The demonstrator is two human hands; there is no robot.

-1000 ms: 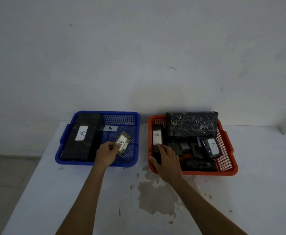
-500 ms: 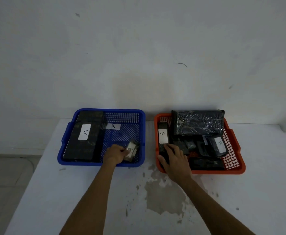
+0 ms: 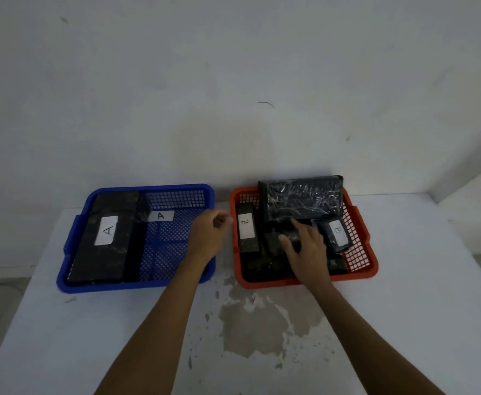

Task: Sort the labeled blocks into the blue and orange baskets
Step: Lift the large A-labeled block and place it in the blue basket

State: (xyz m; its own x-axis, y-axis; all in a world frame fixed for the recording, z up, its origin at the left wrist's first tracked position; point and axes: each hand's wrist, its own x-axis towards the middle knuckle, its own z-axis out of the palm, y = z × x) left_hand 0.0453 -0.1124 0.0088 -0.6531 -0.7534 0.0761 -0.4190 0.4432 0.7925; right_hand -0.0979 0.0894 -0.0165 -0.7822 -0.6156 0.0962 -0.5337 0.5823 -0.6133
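The blue basket [image 3: 136, 285] on the left holds a large black block labeled A [image 3: 105, 246] and a narrow one with an A label [image 3: 161, 215]. My left hand [image 3: 208, 238] hovers over its right rim, fingers loosely curled, nothing visible in it. The small A block is out of sight, hidden under that hand or forearm. The orange basket [image 3: 358, 276] holds a long B block [image 3: 246, 229], a small B block [image 3: 336, 232], a large plastic-wrapped block [image 3: 302, 199] and several dark ones. My right hand [image 3: 304, 249] lies spread on those dark blocks.
Both baskets stand side by side at the back of a white table [image 3: 404, 323], close to the wall. A worn, stained patch [image 3: 256, 323] marks the table between my forearms. The floor shows past the table's left edge.
My left hand set the small A block down in the blue basket, let go, and moved up and right. My right hand slid further right and deeper into the orange basket.
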